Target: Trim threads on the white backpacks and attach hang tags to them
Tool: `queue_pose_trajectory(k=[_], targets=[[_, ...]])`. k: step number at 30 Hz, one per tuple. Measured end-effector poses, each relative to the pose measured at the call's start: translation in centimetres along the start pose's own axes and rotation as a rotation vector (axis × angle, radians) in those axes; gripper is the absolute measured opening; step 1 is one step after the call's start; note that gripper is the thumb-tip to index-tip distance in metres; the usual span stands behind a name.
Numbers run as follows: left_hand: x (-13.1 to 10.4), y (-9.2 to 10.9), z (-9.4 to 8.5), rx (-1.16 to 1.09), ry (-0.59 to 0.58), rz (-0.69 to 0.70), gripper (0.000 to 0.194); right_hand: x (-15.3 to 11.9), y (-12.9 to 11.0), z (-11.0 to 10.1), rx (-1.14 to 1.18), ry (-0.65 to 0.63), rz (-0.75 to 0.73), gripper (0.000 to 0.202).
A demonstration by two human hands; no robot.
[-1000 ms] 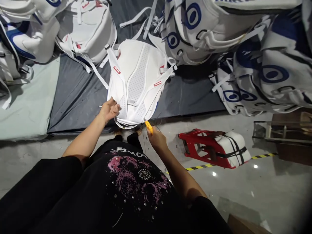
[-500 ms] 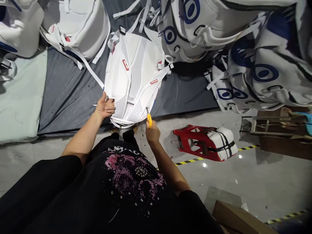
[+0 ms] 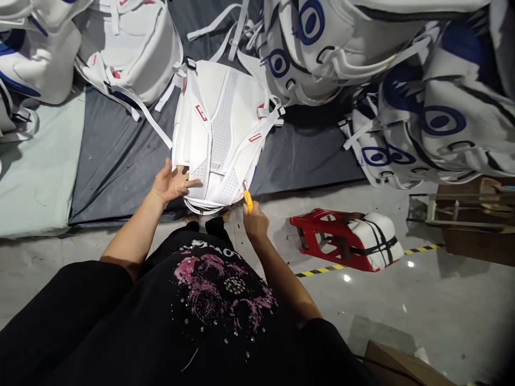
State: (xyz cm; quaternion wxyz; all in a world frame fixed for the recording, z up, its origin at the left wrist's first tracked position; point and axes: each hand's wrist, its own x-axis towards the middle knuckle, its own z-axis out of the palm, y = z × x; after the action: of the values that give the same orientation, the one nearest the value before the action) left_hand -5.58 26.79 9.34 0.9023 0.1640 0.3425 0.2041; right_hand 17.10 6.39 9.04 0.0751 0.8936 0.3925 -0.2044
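A white backpack [image 3: 219, 123] lies on the dark cloth, its padded back panel and shoulder straps facing up. At its lower left edge is my left hand [image 3: 171, 185], palm up with the fingers spread, the fingertips over the lower end of the left shoulder strap [image 3: 198, 155]. My right hand [image 3: 256, 222] is closed around small yellow-handled thread snips [image 3: 248, 201] just off the lower right corner. Their thin metal tip points up at the bag's edge by the right strap [image 3: 241, 161]. The exact shape of the blades is hard to make out.
Several white and blue backpacks [image 3: 333, 48] crowd the right side, with another white one [image 3: 132, 53] at upper left. Pale green cloth [image 3: 44, 177] covers the left. On the floor stand a red stool [image 3: 322, 236] with a white pad, and a cardboard box [image 3: 394, 364].
My left hand has opened from curled fingers, palm turned up, and moved slightly left and down. My right hand keeps the snips near the same corner. The whole view has shifted slightly.
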Motion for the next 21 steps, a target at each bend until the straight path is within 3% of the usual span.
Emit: queue_pose_trajectory(k=[6, 15, 18, 21], targets=[[0.5, -0.6, -0.6, -0.029, 0.071, 0.036, 0.059, -2.2, 1.2, -0.6, 0.014, -0.060, 0.047, 0.036], [1.8, -0.4, -0.6, -0.105, -0.033, 0.053, 0.060, -4.2, 0.9, -0.4, 0.117, -0.045, 0.076, 0.038], [2.1, -0.2, -0.4, -0.084, 0.003, 0.060, 0.064, -4.4, 0.6, -0.4, 0.146, -0.046, 0.098, 0.037], [2.3, 0.0, -0.2, -0.036, 0.061, 0.060, 0.065, -6.7, 1.4, -0.5, 0.174, -0.046, 0.105, 0.037]])
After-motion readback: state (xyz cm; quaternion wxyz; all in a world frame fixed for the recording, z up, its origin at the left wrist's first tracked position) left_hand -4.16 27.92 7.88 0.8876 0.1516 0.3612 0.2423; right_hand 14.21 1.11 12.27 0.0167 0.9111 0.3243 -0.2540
